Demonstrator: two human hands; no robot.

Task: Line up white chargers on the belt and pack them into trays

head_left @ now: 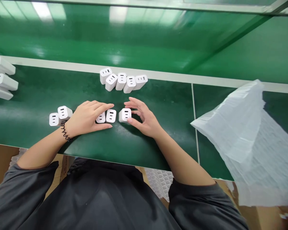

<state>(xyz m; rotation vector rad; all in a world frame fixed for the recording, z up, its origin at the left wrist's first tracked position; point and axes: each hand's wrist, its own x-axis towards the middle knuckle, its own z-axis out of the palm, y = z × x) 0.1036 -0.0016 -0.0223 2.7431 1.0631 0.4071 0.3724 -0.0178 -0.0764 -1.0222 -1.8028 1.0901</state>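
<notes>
Several white wall chargers with port slots on their ends stand on the green worktop. My left hand (85, 118) lies over the worktop with thumb and fingers apart. Between its thumb and index finger are two chargers, a partly covered one (101, 117) and a fully visible one (111, 116). My right hand (144, 118) curves around the right side of another charger (124, 115), its thumb against the front corner and a finger at the right edge. A narrow gap separates that charger from the pair. Behind my left wrist stand two more chargers (62, 114).
A loose row of several chargers (121, 81) stands near the back ledge. More chargers (4, 81) lie at the far left. A translucent white plastic sheet (244, 137) drapes over the right front edge. Cardboard and a clear honeycomb-patterned tray (159, 180) show below the worktop (96, 147).
</notes>
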